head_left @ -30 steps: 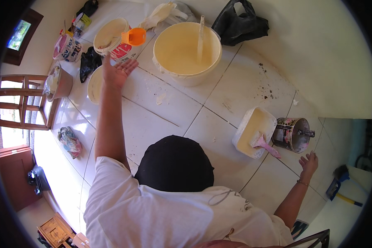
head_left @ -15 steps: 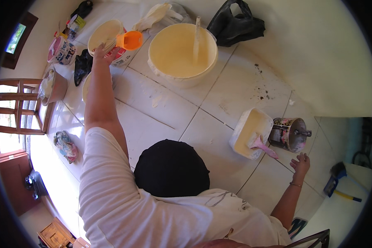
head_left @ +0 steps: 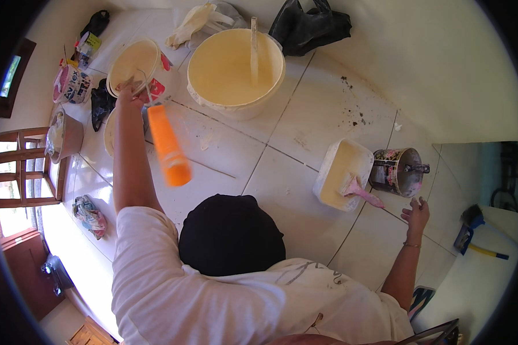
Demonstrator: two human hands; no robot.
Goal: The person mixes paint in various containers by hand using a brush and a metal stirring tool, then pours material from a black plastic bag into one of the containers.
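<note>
My left hand [head_left: 133, 96] is closed at the near rim of a white bucket [head_left: 157, 60] at the upper left. From it a thin wire frame leads to a blurred orange handle [head_left: 168, 144], like a paint roller's, pointing toward me; the roller end is hidden by the hand and bucket. On the right, my right hand [head_left: 416, 213] is empty, fingers apart, just below a paint-smeared can [head_left: 396, 172]. Left of the can, a white rectangular tub [head_left: 327, 172] with pale cream paint holds a pink-smeared brush [head_left: 362, 192], its handle over the rim.
A large bucket of cream paint [head_left: 236, 109] with an upright stick [head_left: 254, 52] stands beyond. Black plastic bag [head_left: 309, 29], pink-stained bucket [head_left: 72, 85], brown bin [head_left: 73, 135] and crumpled bag [head_left: 90, 216] surround the tiled floor. A rounded black shape [head_left: 231, 236] hides the floor before me.
The orange handle has swung from pointing right to pointing down toward me. My left hand stays by the same bucket; my right hand stays below the can. The whole view has shifted slightly.
</note>
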